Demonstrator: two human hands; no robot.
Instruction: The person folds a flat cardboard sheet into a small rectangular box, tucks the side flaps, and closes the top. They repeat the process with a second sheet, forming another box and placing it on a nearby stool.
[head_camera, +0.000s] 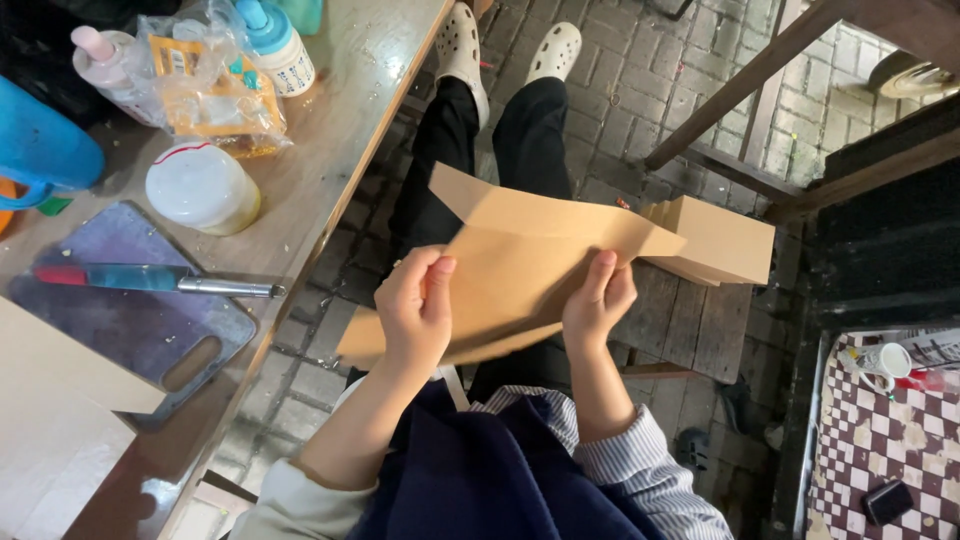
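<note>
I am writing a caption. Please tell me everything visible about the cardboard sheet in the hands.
The cardboard sheet is plain brown, thin and flat-looking, with a folded flap along its upper edge. It is held in the air over the person's lap, tilted. The left hand and the right hand pinch its lower part.

Outdoor work corner: brick paving (640, 90), cluttered wooden table (370, 60).

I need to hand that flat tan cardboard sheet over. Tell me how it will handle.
The flat tan cardboard sheet looks light. The left hand and right hand grip only its edges. It probably flexes somewhat, since its top flap is folded.
</note>
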